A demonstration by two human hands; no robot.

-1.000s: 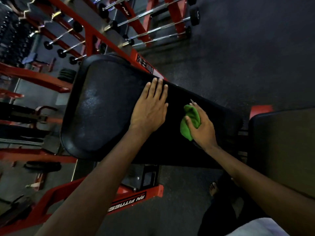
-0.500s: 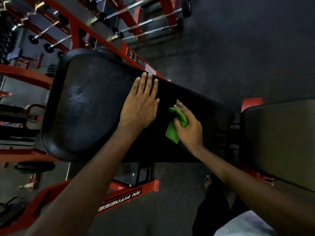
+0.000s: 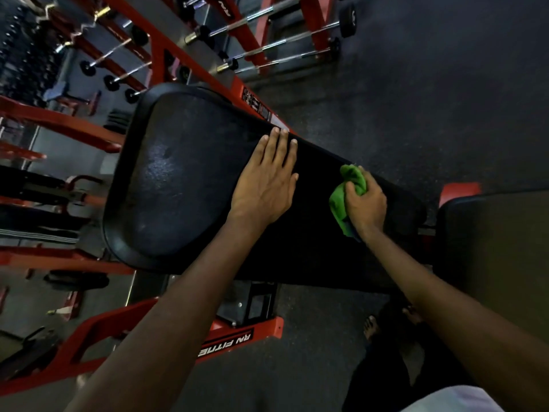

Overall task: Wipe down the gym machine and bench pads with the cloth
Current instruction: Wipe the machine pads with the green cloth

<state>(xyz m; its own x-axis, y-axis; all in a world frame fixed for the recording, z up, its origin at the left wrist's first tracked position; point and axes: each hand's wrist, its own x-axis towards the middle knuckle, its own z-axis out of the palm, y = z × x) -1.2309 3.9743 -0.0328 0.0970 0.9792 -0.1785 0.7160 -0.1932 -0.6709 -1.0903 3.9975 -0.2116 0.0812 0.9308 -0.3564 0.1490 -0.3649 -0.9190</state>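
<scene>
A long black bench pad (image 3: 190, 185) runs from the upper left of the frame toward the right edge, wide and rounded at its left end and narrowing to the right. The left hand (image 3: 266, 181) lies flat on the pad near the centre of the frame, palm down, fingers straight and held close together, with the fingertips reaching the pad's far edge. To its right, well apart from it, the right hand (image 3: 367, 203) sits on the narrower part of the pad with its fingers curled around a bunched green cloth (image 3: 341, 200). The cloth bulges out above and to the left of the hand and rests against the pad surface.

A second dark pad (image 3: 493, 248) fills the right edge of the frame, just beside the narrow end of the first. Below the pad, a red steel frame (image 3: 240, 337) with white lettering crosses the lower centre. Barbells (image 3: 285, 40) on red racks lie across the top of the frame. The floor (image 3: 430, 84) is dark speckled rubber. A bare foot (image 3: 371, 325) shows at the lower right, below the right forearm.
</scene>
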